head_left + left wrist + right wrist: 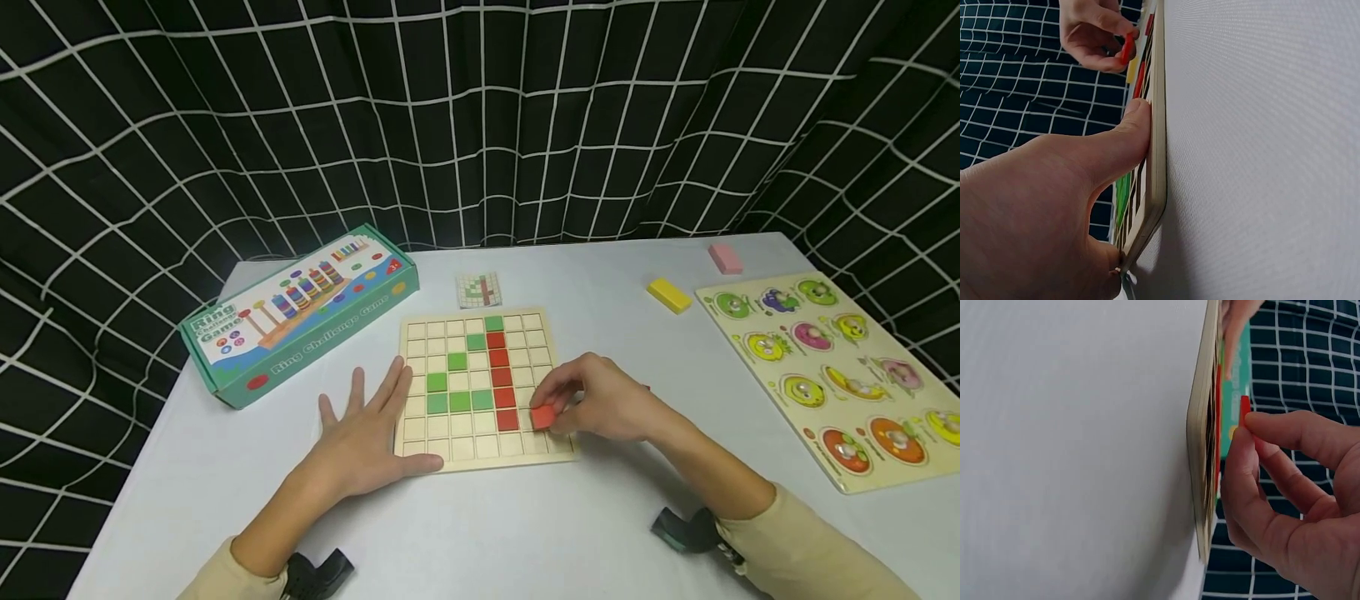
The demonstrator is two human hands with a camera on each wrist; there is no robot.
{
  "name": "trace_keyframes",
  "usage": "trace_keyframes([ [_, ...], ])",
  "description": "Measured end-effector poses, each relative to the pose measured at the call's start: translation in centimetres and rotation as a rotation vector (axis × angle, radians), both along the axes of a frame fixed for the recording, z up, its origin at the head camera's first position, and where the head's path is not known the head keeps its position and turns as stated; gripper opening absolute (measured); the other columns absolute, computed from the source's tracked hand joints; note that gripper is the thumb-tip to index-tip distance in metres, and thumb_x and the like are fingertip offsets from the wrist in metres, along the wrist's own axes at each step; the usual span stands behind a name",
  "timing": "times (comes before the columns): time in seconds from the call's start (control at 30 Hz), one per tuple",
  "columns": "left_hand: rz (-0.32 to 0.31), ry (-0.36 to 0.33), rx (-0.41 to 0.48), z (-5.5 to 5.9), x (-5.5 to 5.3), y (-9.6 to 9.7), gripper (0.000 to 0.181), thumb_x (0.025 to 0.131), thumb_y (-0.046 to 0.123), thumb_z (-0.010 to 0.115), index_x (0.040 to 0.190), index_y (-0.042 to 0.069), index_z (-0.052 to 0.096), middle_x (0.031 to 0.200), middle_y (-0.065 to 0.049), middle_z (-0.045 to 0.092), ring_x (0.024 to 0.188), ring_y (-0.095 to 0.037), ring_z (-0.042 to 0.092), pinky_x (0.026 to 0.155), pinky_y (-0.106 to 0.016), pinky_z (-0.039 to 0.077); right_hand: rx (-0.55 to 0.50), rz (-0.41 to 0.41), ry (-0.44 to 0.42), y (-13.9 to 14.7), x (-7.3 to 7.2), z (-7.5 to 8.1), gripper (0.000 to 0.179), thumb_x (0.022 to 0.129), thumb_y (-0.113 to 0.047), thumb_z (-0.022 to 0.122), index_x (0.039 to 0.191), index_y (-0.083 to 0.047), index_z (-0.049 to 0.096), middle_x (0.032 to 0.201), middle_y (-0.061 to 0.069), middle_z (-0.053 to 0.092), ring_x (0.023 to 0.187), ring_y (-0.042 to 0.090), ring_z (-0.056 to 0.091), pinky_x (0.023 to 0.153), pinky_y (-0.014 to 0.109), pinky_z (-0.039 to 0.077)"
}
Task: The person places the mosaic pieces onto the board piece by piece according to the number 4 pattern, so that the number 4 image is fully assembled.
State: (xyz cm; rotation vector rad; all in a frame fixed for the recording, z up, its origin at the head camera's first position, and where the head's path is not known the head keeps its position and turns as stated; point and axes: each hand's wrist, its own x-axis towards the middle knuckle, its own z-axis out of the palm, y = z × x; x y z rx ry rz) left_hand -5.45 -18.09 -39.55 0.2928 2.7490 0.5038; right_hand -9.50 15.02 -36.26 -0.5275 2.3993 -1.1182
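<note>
A wooden grid board (pixel 462 448) lies on the white table. Several green square tiles (pixel 457 362) and a column of several red tiles (pixel 501 377) fill some of its cells. My left hand (pixel 352 442) rests at the board's left side, fingers spread, the thumb on the near edge. Between thumb and fingers my right hand (pixel 603 402) pinches a red tile (pixel 543 417), just right of the red column's lower end. From the right wrist view, that hand (pixel 1297 506) holds the tile (pixel 1245 407) on edge, apart from the board.
Behind the board lies a small pattern card (pixel 479 290). A green Ring Challenge Game box (pixel 300 312) stands at the back left. To the right are a yellow block (pixel 669 295), a pink block (pixel 725 258) and a fruit puzzle board (pixel 772 392).
</note>
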Motion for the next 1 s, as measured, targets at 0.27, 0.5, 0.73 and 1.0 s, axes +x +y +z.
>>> trace_keyframes([
  [0.27, 0.003, -0.002, -0.003, 0.1, 0.0, 0.0, 0.126, 0.078, 0.080, 0.070, 0.169, 0.015, 0.011, 0.177, 0.000, 0.000, 0.158, -0.054, -0.007, 0.108, -0.089, -0.004, -0.003, 0.033, -0.010, -1.2, 0.3, 0.1, 0.028, 0.074, 0.003, 0.081, 0.096, -0.016, 0.081, 0.086, 0.001, 0.074, 0.084, 0.019, 0.067, 0.074, 0.027, 0.054],
  [0.5, 0.001, -0.004, -0.008, 0.2, -0.1, 0.0, 0.126, 0.078, 0.080, 0.070, 0.169, 0.015, 0.011, 0.177, 0.000, 0.000, 0.158, -0.054, -0.007, 0.108, -0.089, -0.004, 0.008, 0.031, -0.032, -2.0, 0.4, 0.1, 0.027, 0.074, 0.003, 0.083, 0.095, -0.014, 0.081, 0.086, 0.002, 0.073, 0.082, 0.018, 0.066, 0.072, 0.027, 0.055],
  [0.73, 0.001, -0.003, -0.009, 0.1, 0.0, 0.0, 0.126, 0.078, 0.081, 0.069, 0.169, 0.016, 0.011, 0.178, 0.000, 0.000, 0.158, -0.054, -0.006, 0.108, -0.089, -0.003, 0.016, 0.061, -0.041, -2.7, 0.6, -0.2, 0.027, 0.074, 0.003, 0.082, 0.095, -0.015, 0.081, 0.087, -0.001, 0.074, 0.083, 0.017, 0.066, 0.074, 0.029, 0.057],
  [1.0, 0.002, 0.001, -0.017, 0.0, 0.0, 0.0, 0.126, 0.077, 0.081, 0.070, 0.169, 0.016, 0.011, 0.178, 0.000, 0.000, 0.158, -0.054, -0.005, 0.109, -0.088, -0.003, 0.055, 0.084, -0.020, -3.5, 0.8, -0.2, 0.027, 0.074, 0.002, 0.082, 0.092, -0.017, 0.081, 0.082, -0.003, 0.072, 0.080, 0.014, 0.065, 0.072, 0.027, 0.056],
])
